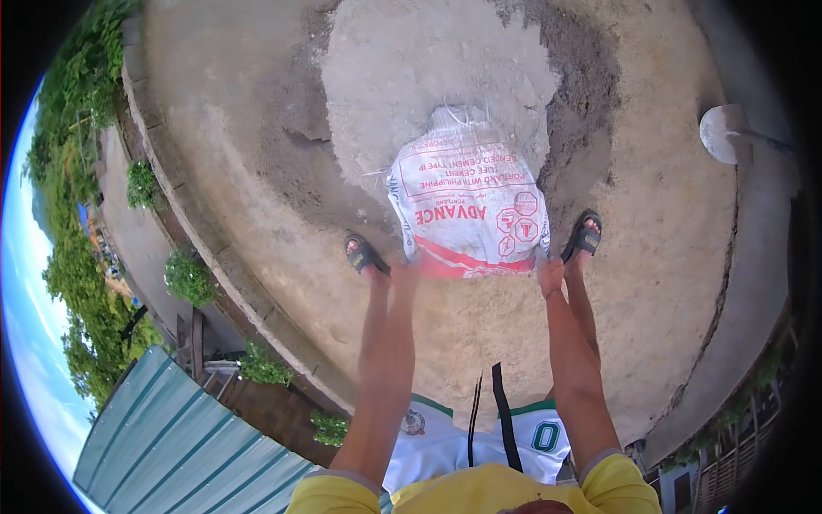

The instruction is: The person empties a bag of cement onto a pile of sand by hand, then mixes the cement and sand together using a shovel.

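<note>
A white and red cement bag [467, 193] lies between my feet, its printing upside down from where I stand. Its far, mouth end rests on a heap of pale grey cement powder [385, 68]. My right hand [551, 276] is closed on the near right corner of the bag. At the near left corner, my left hand [406, 274] grips the bag too, though motion blurs its fingers. Between the two hands the bag's red bottom edge runs nearly straight. What is inside the bag is hidden.
Darker grey sand [586, 86] surrounds the powder on the concrete ground [231, 68]. A shovel [719, 134] lies to the right. My sandalled feet stand on both sides of the bag. Along the left run a low kerb [184, 184], plants [188, 278] and a green metal roof [188, 437].
</note>
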`<action>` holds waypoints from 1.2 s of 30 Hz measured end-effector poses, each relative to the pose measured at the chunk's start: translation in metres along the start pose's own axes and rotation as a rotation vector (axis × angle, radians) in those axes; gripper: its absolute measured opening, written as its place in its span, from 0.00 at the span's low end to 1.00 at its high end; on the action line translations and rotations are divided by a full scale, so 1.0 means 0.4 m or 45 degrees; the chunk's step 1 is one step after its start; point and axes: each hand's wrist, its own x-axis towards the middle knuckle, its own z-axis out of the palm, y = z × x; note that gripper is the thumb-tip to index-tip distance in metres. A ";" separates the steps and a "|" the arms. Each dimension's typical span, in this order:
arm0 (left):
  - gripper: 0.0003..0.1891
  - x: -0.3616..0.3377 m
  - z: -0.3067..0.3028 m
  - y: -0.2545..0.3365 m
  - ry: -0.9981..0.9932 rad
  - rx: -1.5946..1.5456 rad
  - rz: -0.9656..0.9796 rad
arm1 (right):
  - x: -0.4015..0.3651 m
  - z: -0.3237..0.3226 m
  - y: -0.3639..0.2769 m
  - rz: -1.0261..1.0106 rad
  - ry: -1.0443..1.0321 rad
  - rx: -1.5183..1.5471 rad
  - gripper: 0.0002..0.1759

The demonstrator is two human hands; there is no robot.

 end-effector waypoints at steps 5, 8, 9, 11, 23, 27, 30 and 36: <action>0.30 0.051 0.068 -0.169 -0.148 -0.298 -0.021 | 0.046 0.014 0.062 0.008 -0.197 0.230 0.27; 0.31 0.254 0.079 -0.307 -0.552 -1.195 -0.175 | 0.079 0.005 -0.113 -0.387 -0.226 0.495 0.36; 0.29 0.269 0.077 -0.315 -0.590 -1.252 -0.141 | 0.110 0.021 -0.143 -0.422 -0.221 0.387 0.37; 0.25 0.253 0.065 -0.276 -0.523 -1.002 0.067 | 0.137 0.046 -0.201 -0.459 -0.226 0.183 0.39; 0.30 0.194 -0.006 0.084 -0.215 -0.435 0.108 | 0.208 0.104 -0.173 -0.184 -0.407 0.033 0.27; 0.35 0.016 -0.103 0.201 -0.233 -0.414 -0.044 | 0.092 0.024 -0.185 -0.063 -0.528 0.413 0.20; 0.34 0.000 -0.116 0.183 -0.316 -0.492 -0.110 | 0.014 -0.060 -0.252 -0.059 -0.596 0.765 0.18; 0.27 0.094 -0.069 -0.005 -0.735 -1.217 0.072 | -0.001 -0.064 -0.172 0.002 -0.740 0.883 0.25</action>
